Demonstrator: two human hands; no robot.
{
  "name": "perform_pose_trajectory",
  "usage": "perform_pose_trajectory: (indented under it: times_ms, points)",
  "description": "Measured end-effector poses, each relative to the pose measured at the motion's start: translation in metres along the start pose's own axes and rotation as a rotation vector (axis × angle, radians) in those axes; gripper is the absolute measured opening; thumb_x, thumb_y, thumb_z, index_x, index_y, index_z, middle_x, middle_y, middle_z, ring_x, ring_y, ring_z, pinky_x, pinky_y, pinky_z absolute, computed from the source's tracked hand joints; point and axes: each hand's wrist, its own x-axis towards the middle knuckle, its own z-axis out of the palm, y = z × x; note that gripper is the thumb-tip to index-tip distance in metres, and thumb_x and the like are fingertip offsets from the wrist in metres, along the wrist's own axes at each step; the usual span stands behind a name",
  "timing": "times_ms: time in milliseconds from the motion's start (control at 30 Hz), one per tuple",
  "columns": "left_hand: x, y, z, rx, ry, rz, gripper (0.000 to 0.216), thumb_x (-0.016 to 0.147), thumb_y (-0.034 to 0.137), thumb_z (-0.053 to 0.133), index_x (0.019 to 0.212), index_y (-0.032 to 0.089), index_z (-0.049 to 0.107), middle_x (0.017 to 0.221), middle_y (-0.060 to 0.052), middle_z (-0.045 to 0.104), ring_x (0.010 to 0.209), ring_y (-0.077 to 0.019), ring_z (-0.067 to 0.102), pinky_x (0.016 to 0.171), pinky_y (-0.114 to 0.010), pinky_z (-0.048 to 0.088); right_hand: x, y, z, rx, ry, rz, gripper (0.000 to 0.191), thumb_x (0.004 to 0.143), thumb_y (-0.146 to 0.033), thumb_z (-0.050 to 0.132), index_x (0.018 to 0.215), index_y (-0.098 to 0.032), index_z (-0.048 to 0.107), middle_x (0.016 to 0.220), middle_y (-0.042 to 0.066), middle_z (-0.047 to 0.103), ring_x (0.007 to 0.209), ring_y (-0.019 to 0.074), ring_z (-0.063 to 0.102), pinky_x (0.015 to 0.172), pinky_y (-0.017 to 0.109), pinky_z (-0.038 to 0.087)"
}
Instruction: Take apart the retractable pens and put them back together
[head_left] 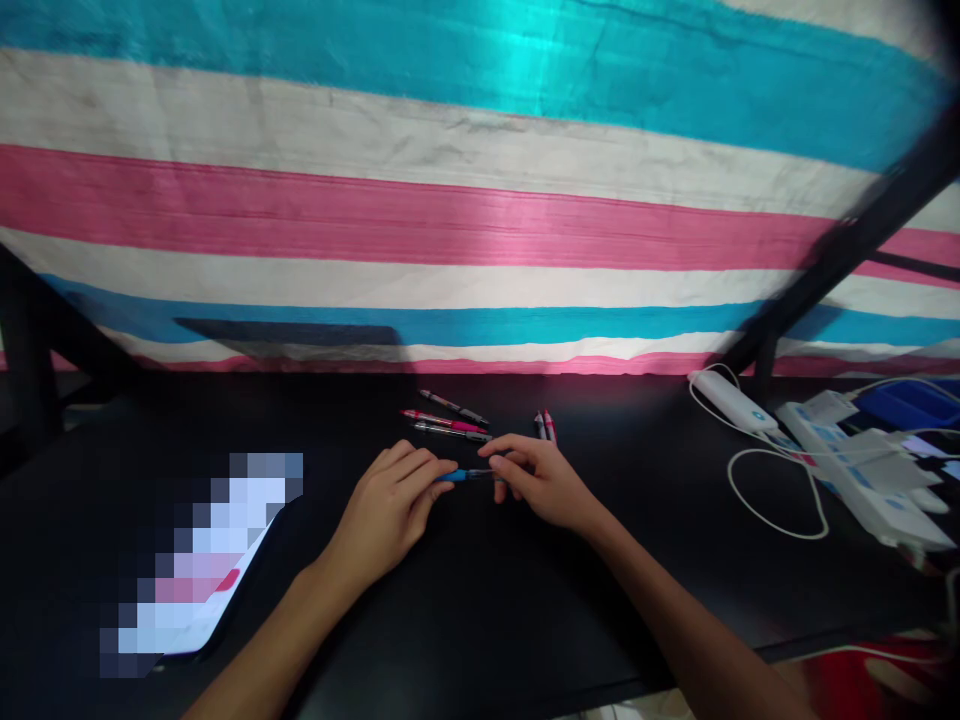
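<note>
Both my hands meet over a black table point(480, 600) and grip the same blue pen point(469, 475), which lies level between them. My left hand point(394, 505) pinches its left end with curled fingers. Fingers of my right hand point(536, 480) close on its right end. Just behind the hands lie three pens in a loose group point(450, 418), one of them pink. Two more pens point(545, 424) lie side by side beyond my right hand.
A white sheet or card, blurred out point(202, 560), lies at the front left of the table. At the right sit a white power bank point(731, 400) with a looping cable point(780, 520) and a white power strip point(862, 475). A striped cloth point(450, 220) hangs behind.
</note>
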Motion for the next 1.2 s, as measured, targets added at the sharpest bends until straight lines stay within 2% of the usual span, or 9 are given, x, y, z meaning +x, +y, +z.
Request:
perform_pose_trajectory:
  times_ms: [133,200,300,467,600,767,900,1067,1200]
  points:
    - [0.0009,0.0003,0.0,0.013,0.01,0.005,0.017,0.091,0.02,0.052,0.104,0.018,0.063,0.088,-0.006,0.066,0.079,-0.0185,0.049,0.072,-0.034,0.041,-0.0016,-0.003,-0.0011,-0.062,-0.037,-0.055,0.026,0.074,-0.033,0.072,0.094,-0.017,0.066,0.076,0.001,0.067,0.068,0.014,0.06,0.064,0.025,0.045]
    - [0.001,0.0008,0.0004,0.006,0.01,0.019,0.017,0.091,0.019,0.052,0.104,0.019,0.062,0.088,-0.005,0.066,0.078,-0.0185,0.049,0.072,-0.033,0.041,-0.0017,-0.0035,-0.0027,-0.098,-0.044,-0.038,0.016,0.078,-0.032,0.068,0.085,-0.017,0.067,0.072,0.001,0.067,0.064,0.0134,0.059,0.062,0.024,0.044]
    - [0.0012,0.0026,0.0008,0.011,-0.009,0.026,0.017,0.091,0.019,0.052,0.105,0.019,0.062,0.088,-0.004,0.066,0.078,-0.0185,0.049,0.071,-0.033,0.039,-0.0013,-0.0048,-0.0045,-0.165,-0.088,-0.033,0.03,0.089,-0.033,0.053,0.068,-0.016,0.067,0.063,0.001,0.065,0.058,0.0119,0.057,0.058,0.024,0.041]
    - [0.0013,0.0052,0.0006,0.038,-0.005,0.01,0.016,0.091,0.019,0.052,0.104,0.019,0.062,0.085,-0.004,0.066,0.077,-0.0184,0.049,0.068,-0.032,0.036,-0.001,-0.0051,-0.0031,-0.161,-0.007,-0.097,0.018,0.079,-0.033,0.068,0.085,-0.017,0.068,0.077,0.002,0.068,0.07,0.0148,0.06,0.063,0.024,0.043]
    - [0.0007,0.0066,0.0012,0.022,-0.011,0.027,0.016,0.091,0.018,0.051,0.103,0.02,0.063,0.086,-0.004,0.066,0.077,-0.0183,0.049,0.068,-0.032,0.036,-0.0015,-0.003,-0.0031,-0.153,-0.111,-0.017,0.036,0.093,-0.034,0.047,0.071,-0.015,0.067,0.065,0.002,0.066,0.058,0.0122,0.058,0.057,0.023,0.041]
    - [0.0007,0.0082,0.001,0.027,0.002,0.021,0.017,0.091,0.019,0.052,0.103,0.02,0.063,0.087,-0.004,0.067,0.078,-0.0185,0.049,0.07,-0.033,0.037,-0.0015,-0.0038,-0.0041,-0.158,-0.049,-0.081,0.02,0.079,-0.036,0.068,0.087,-0.017,0.068,0.078,0.002,0.069,0.069,0.0144,0.06,0.064,0.024,0.044]
    - [0.001,0.008,0.001,0.023,0.001,0.025,0.017,0.091,0.019,0.053,0.104,0.02,0.063,0.087,-0.004,0.067,0.078,-0.0186,0.05,0.07,-0.033,0.038,-0.0015,-0.0041,-0.0038,-0.176,-0.125,-0.013,0.04,0.094,-0.036,0.044,0.067,-0.016,0.066,0.065,0.002,0.067,0.059,0.0122,0.058,0.059,0.023,0.042]
    - [-0.0003,0.007,0.0025,0.015,0.009,0.024,0.016,0.09,0.019,0.054,0.103,0.02,0.064,0.086,-0.004,0.067,0.078,-0.0184,0.049,0.071,-0.033,0.039,-0.002,-0.0057,-0.0048,-0.212,-0.083,-0.088,0.02,0.079,-0.036,0.068,0.085,-0.017,0.067,0.07,0.0,0.066,0.062,0.0123,0.058,0.058,0.022,0.041]
    - [-0.0017,0.007,0.0037,-0.015,0.017,0.029,0.018,0.09,0.019,0.054,0.105,0.02,0.064,0.088,-0.005,0.067,0.079,-0.0184,0.05,0.073,-0.034,0.041,-0.002,-0.0058,-0.0052,-0.241,-0.135,-0.06,0.036,0.093,-0.033,0.047,0.068,-0.016,0.066,0.053,-0.002,0.058,0.049,0.0095,0.051,0.052,0.021,0.037]
